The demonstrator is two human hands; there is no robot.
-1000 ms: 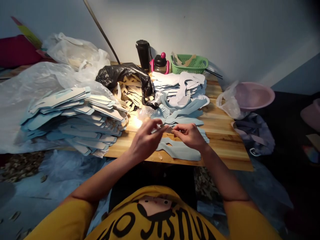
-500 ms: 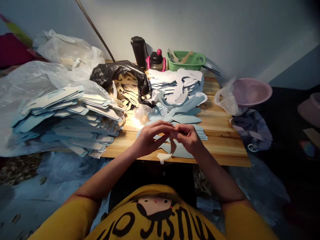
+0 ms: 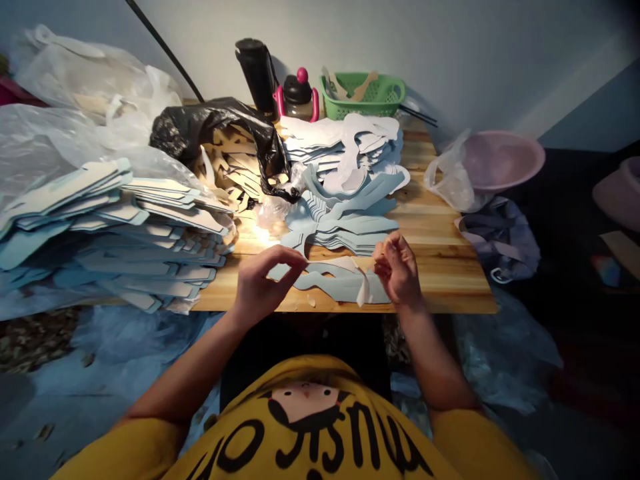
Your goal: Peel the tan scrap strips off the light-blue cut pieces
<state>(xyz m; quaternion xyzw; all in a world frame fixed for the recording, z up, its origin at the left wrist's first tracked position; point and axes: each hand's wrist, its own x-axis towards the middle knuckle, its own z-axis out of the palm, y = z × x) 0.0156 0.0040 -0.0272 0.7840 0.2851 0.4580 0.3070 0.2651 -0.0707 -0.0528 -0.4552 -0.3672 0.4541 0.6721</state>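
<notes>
A light blue cut-out piece (image 3: 335, 283) lies flat on the wooden table (image 3: 440, 267) near its front edge, between my hands. My left hand (image 3: 263, 283) is curled, with thumb and fingers pinched at the piece's left end. My right hand (image 3: 400, 270) is closed in a pinch at the right end, holding a thin pale strip (image 3: 363, 290) that runs from the piece's top and dangles down over it. A few small pale scraps lie by the piece on the table.
A tall stack of blue pieces (image 3: 125, 227) fills the left. Behind are a black bag of tan cut-outs (image 3: 225, 140), a pile of blue and white pieces (image 3: 345, 167), a black tumbler (image 3: 253, 63), a pink-handled bottle (image 3: 297, 93) and a green basket (image 3: 365, 93). A pink basin (image 3: 500, 160) stands right.
My hands were together over the piece and have drawn apart. The right hand has pulled the pale strip away to the right. The view has tilted down a little.
</notes>
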